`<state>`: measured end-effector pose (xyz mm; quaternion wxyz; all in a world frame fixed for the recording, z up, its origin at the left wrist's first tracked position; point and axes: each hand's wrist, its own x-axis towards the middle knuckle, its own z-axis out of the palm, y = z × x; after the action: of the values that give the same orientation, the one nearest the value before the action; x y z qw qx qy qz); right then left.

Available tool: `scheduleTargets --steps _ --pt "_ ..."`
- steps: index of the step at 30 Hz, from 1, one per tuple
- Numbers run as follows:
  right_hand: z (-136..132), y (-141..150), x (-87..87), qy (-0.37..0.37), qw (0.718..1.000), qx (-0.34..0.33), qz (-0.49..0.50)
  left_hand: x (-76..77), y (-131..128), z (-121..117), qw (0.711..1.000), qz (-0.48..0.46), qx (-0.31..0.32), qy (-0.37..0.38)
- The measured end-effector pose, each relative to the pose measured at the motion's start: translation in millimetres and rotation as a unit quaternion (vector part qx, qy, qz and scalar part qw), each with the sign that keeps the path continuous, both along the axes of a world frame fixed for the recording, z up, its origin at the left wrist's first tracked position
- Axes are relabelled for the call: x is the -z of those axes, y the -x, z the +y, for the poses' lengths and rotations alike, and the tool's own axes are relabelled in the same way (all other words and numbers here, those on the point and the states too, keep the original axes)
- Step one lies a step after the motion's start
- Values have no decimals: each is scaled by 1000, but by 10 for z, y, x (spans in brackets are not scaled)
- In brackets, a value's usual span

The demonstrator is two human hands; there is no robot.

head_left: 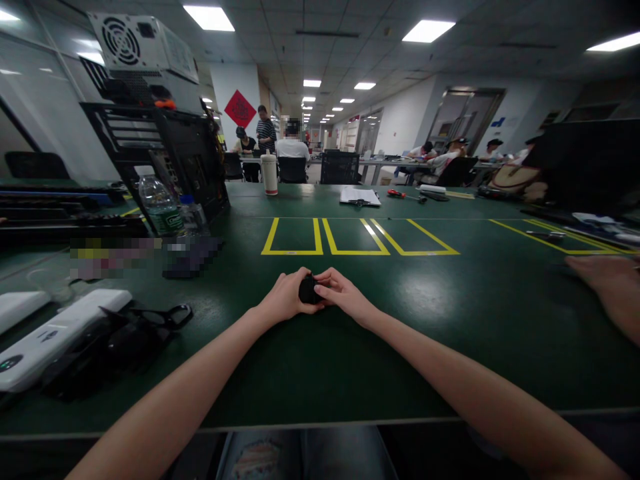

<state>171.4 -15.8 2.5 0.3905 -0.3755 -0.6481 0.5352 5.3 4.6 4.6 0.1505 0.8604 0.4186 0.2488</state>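
Just above the green table (320,373), in the middle of the view, both my hands meet around a small black round object (309,289). Its exact kind does not show. My left hand (287,293) wraps its left side, thumb and fingers curled about it. From the right, my right hand (345,293) pinches it with thumb and fingertips. The fingers cover much of the object. Whether it touches the tabletop I cannot tell.
Yellow tape frames (293,253) mark the table beyond my hands. On the left stand an open computer case (193,167), a water bottle (160,203) and a white power strip (65,340). A clipboard (360,195) and a cup (269,175) lie further back. Another person's hand (607,283) rests at right.
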Motion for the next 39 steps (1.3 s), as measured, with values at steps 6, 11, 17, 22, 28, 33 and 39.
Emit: scheduleTargets --steps 6,11,17,22,28,33,39 --pt "7 2 7 7 1000 12 -14 17 9 12 1000 1 5 -7" --pt "32 -5 30 4 1000 -6 -12 54 7 37 1000 7 -3 -19" --pt "-4 3 -9 2 1000 -10 12 30 4 27 1000 5 3 -11" --pt "-5 3 3 6 1000 4 -4 8 19 4 1000 4 10 -11" --pt "25 -11 40 9 1000 10 -24 7 24 10 1000 5 10 -10" --pt "20 -6 32 2 1000 -1 -17 13 22 13 1000 -1 16 -10" --pt "30 4 34 -6 1000 -8 16 53 11 37 999 9 8 -32"
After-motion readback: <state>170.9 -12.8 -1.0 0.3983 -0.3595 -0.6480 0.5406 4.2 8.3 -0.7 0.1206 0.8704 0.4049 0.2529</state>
